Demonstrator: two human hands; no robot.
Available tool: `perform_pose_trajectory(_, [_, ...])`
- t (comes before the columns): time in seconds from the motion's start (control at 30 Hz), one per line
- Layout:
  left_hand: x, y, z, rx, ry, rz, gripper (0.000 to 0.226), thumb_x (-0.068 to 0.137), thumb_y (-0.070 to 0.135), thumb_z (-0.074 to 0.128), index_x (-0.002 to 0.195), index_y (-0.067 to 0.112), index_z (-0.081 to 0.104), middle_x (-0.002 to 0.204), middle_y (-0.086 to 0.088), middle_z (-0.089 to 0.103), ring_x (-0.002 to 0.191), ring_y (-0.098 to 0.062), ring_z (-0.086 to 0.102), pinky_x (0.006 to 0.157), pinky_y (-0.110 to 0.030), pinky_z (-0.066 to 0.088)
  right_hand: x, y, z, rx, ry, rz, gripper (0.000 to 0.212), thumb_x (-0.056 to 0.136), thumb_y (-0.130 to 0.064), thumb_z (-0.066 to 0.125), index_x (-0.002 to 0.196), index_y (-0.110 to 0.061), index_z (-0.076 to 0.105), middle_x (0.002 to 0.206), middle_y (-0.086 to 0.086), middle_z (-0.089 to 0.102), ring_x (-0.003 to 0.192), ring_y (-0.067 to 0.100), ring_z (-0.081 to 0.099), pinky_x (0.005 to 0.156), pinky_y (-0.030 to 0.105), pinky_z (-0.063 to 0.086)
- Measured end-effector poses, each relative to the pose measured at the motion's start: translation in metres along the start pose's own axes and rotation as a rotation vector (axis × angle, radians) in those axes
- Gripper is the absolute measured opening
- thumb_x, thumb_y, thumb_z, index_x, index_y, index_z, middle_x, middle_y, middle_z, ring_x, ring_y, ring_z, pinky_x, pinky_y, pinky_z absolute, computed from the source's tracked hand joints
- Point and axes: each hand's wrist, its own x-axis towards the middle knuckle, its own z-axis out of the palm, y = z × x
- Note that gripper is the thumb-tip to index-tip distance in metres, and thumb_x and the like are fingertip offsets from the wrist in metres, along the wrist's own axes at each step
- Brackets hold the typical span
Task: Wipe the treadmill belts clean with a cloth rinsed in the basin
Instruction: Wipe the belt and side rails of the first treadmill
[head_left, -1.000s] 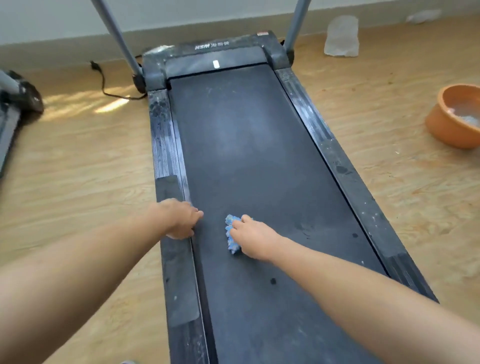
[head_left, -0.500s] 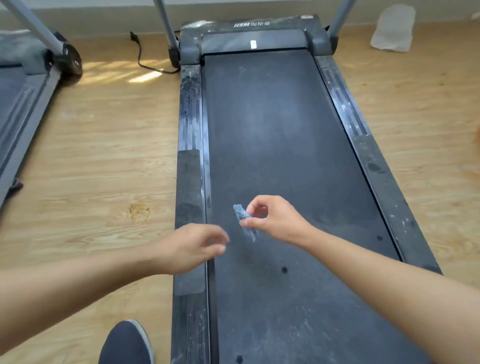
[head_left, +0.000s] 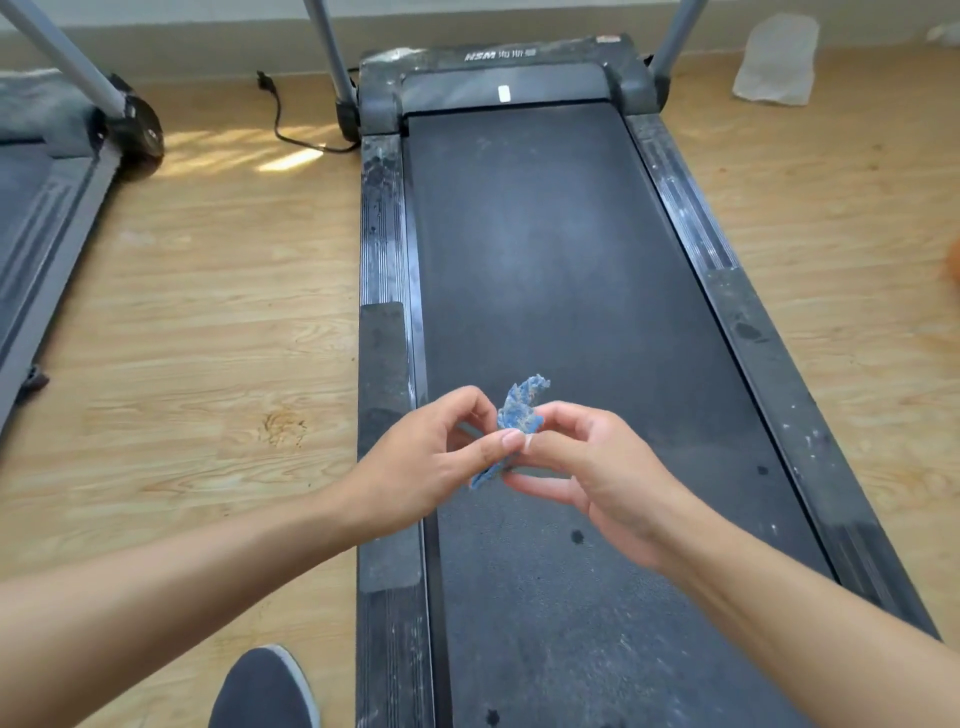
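Blue cloth (head_left: 521, 415), small, limp and light, hangs crumpled above the belt (head_left: 545, 270) near its left edge, pinched between left hand (head_left: 421, 462) and right hand (head_left: 597, 467); spreading its edges should give wiping area.

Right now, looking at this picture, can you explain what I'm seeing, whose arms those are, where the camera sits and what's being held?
There is no machine arm here: these are a person's two bare arms, filmed by a wide-angle camera worn on their head, looking forward and down. The long black strip is a treadmill belt, dusty with a few dark spots, framed by scuffed side rails and standing on a wooden floor. The left hand and right hand meet above the belt, and both pinch a small crumpled blue cloth, lifted off the surface. Part of a second treadmill shows at the left edge, and the person's dark shoe at the bottom.
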Motion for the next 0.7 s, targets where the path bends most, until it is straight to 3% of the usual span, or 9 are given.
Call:
perform_pose_trajectory(0.07, [0.004, 0.003, -0.002, 0.114, -0.019, 0.061, 0.029, 0.096, 0.049, 0.073, 0.098, 0.023, 0.062, 0.087, 0.011, 0.073, 0.077, -0.004, 0.067, 0.069, -0.024, 0.051, 0.002, 0.000, -0.003, 0.108, -0.004, 0.014, 0.012, 0.098, -0.009, 0.066, 0.105, 0.001, 0.065, 0.109, 0.018, 0.075, 0.108, 0.029, 0.074, 0.100, 0.047, 0.058])
perform_pose_trajectory(0.2, [0.010, 0.004, -0.002, 0.299, -0.046, 0.123, 0.017, 0.100, 0.036, 0.074, 0.100, 0.025, 0.061, 0.098, 0.011, 0.071, 0.091, -0.008, 0.072, 0.072, -0.019, 0.054, 0.006, 0.007, -0.012, 0.223, -0.002, 0.050, 0.013, 0.099, -0.008, 0.065, 0.111, -0.003, 0.063, 0.111, 0.025, 0.072, 0.106, 0.033, 0.072, 0.100, 0.046, 0.058])
perform_pose_trajectory(0.4, [0.012, -0.008, 0.004, 0.529, 0.020, 0.232, 0.014, 0.101, 0.043, 0.064, 0.104, 0.030, 0.060, 0.106, 0.015, 0.067, 0.098, -0.008, 0.068, 0.081, -0.039, 0.059, 0.018, 0.010, -0.016, 0.358, -0.035, 0.133, 0.023, 0.097, -0.016, 0.070, 0.112, 0.001, 0.066, 0.110, 0.018, 0.072, 0.113, 0.034, 0.072, 0.104, 0.046, 0.056])
perform_pose_trajectory(0.47, [0.010, -0.015, 0.010, 0.633, 0.048, 0.348, 0.013, 0.100, 0.044, 0.058, 0.101, 0.031, 0.056, 0.117, 0.016, 0.065, 0.098, -0.011, 0.066, 0.078, -0.041, 0.059, 0.023, 0.014, -0.018, 0.467, -0.004, 0.190, 0.029, 0.094, -0.023, 0.076, 0.112, -0.002, 0.067, 0.111, 0.019, 0.071, 0.109, 0.034, 0.073, 0.101, 0.046, 0.058])
perform_pose_trajectory(0.57, [0.009, -0.025, 0.023, 0.755, 0.059, 0.544, 0.012, 0.100, 0.035, 0.062, 0.097, 0.024, 0.062, 0.136, 0.014, 0.064, 0.099, -0.012, 0.067, 0.075, -0.028, 0.054, 0.028, 0.024, -0.026, 0.463, 0.011, 0.233, 0.035, 0.094, -0.023, 0.075, 0.121, -0.003, 0.067, 0.117, 0.019, 0.073, 0.106, 0.033, 0.073, 0.091, 0.043, 0.062])
perform_pose_trajectory(0.63, [0.009, -0.033, 0.033, 0.754, 0.043, 0.599, 0.015, 0.101, 0.031, 0.065, 0.096, 0.018, 0.066, 0.140, 0.006, 0.065, 0.109, -0.016, 0.067, 0.084, -0.032, 0.054, 0.026, 0.028, -0.031, 0.386, 0.032, 0.237, 0.036, 0.097, -0.017, 0.070, 0.127, 0.002, 0.067, 0.116, 0.018, 0.075, 0.095, 0.030, 0.074, 0.079, 0.039, 0.062])
perform_pose_trajectory(0.7, [0.006, -0.035, 0.039, 0.649, 0.063, 0.554, 0.014, 0.101, 0.031, 0.069, 0.096, 0.018, 0.068, 0.139, 0.006, 0.063, 0.115, -0.014, 0.065, 0.093, -0.036, 0.054, 0.023, 0.029, -0.034, 0.340, 0.072, 0.219, 0.035, 0.099, -0.013, 0.067, 0.131, 0.001, 0.065, 0.118, 0.021, 0.075, 0.093, 0.031, 0.074, 0.076, 0.039, 0.062])
